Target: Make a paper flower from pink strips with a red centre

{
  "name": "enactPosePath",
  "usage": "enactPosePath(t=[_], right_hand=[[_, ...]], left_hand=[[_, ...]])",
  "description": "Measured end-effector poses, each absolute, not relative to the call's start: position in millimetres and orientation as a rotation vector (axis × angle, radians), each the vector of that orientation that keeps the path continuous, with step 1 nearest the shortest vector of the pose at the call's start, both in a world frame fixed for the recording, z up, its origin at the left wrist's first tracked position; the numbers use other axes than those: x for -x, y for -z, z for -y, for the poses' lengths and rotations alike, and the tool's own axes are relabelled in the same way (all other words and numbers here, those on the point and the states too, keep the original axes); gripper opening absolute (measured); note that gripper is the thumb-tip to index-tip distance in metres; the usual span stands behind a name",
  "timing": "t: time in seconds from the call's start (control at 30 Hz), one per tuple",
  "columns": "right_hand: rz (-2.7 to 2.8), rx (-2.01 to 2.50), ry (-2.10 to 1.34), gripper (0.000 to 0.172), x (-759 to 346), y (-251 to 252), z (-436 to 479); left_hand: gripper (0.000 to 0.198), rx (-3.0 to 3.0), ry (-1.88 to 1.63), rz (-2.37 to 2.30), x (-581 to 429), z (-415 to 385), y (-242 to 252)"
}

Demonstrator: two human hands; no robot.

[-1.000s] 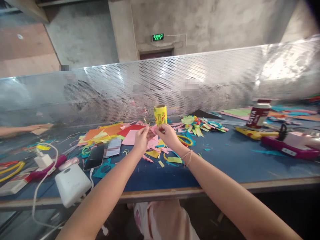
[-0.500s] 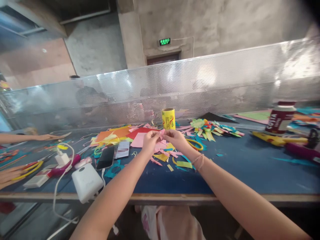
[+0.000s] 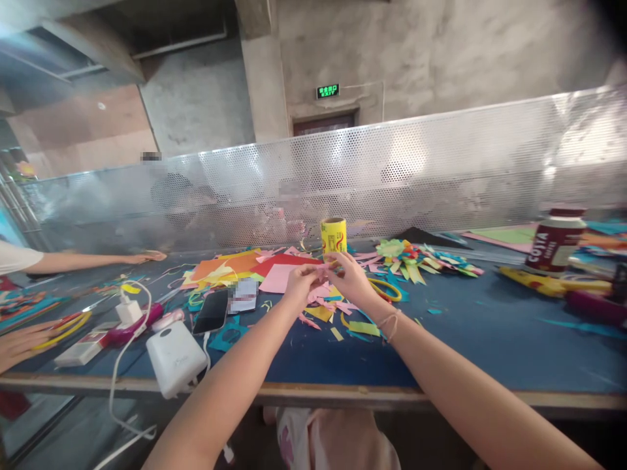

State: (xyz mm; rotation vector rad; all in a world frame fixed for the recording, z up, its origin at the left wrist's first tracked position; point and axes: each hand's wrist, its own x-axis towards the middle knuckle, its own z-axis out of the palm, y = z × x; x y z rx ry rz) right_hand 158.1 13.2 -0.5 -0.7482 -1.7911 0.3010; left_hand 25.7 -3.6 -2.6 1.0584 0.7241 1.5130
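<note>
Between my two hands is a small piece of pink paper (image 3: 322,271), pinched above the table. My left hand (image 3: 301,287) grips its left side with closed fingers. On the other side, my right hand (image 3: 350,277) has its thumb and fingers drawn together on the same paper, which they partly cover. Just behind the hands stands a yellow roll (image 3: 334,235) with printed lettering. Flat pink sheets (image 3: 277,279), a red sheet and orange paper lie to the left of my hands. Paper scraps (image 3: 360,328) are scattered below, and a yellow scissors handle (image 3: 392,290) shows by my right wrist.
A white power adapter (image 3: 176,359) with cables and a dark phone (image 3: 210,311) lie left. Another person's hand holds yellow-handled scissors (image 3: 63,331) at far left. A Costa bottle (image 3: 555,241) and a yellow tool (image 3: 533,282) are right. A perforated metal screen (image 3: 235,189) runs behind.
My right hand's fingers have lifted and shifted on the pink paper. The other person's far hand at left has moved right. The view has shifted slightly.
</note>
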Motion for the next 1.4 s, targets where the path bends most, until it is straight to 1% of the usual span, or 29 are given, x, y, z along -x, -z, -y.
enactPosePath(t=[0.03, 0.17, 0.23, 0.6, 0.8, 1.4], right_hand=[[1.809, 0.723, -0.239, 0.030, -159.3, -0.3, -12.7], [1.852, 0.703, -0.095, 0.016, -163.4, -2.6, -14.0], [1.856, 0.710, -0.081, 0.014, -164.5, -2.9, -15.1], [1.857, 0.701, -0.023, 0.014, -166.3, -5.4, -13.3], [1.885, 0.671, -0.029, 0.014, -166.2, -4.2, -14.4], [1.888, 0.663, -0.024, 0.016, -164.1, -4.1, -12.0]], left_hand=[[0.023, -1.050, -1.503, -0.725, -25.6, 4.1, 1.9], [0.018, -1.055, -1.509, -0.746, -24.0, 6.3, -2.4], [0.017, -1.069, -1.517, -0.754, -22.8, 7.1, -4.0], [0.015, -1.159, -1.526, -0.751, -21.7, 7.6, -4.1], [0.022, -1.185, -1.520, -0.728, -22.4, 11.4, -6.1], [0.008, -1.182, -1.532, -0.752, -23.5, 11.0, -6.8]])
